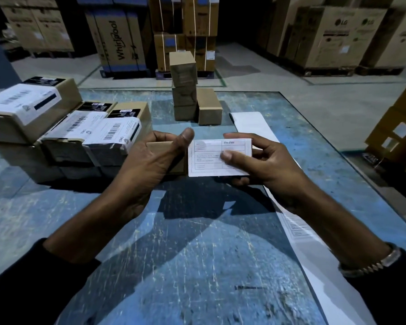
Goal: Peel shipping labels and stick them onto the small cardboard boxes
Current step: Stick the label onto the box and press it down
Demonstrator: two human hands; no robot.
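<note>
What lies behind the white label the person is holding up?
Behind the label sit the right hand's fingers and part of the small box that the left hand grips. The box's right end is covered, as is the table there.

A warehouse: palletised appliance cartons [117, 36] stacked on concrete floor [279, 73].

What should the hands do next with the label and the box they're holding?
Probably lower the white printed shipping label onto the small brown cardboard box and press it flat. The right hand pinches the label beside the box, which the left hand grips. It seems not yet stuck, though contact is hard to judge.
</note>
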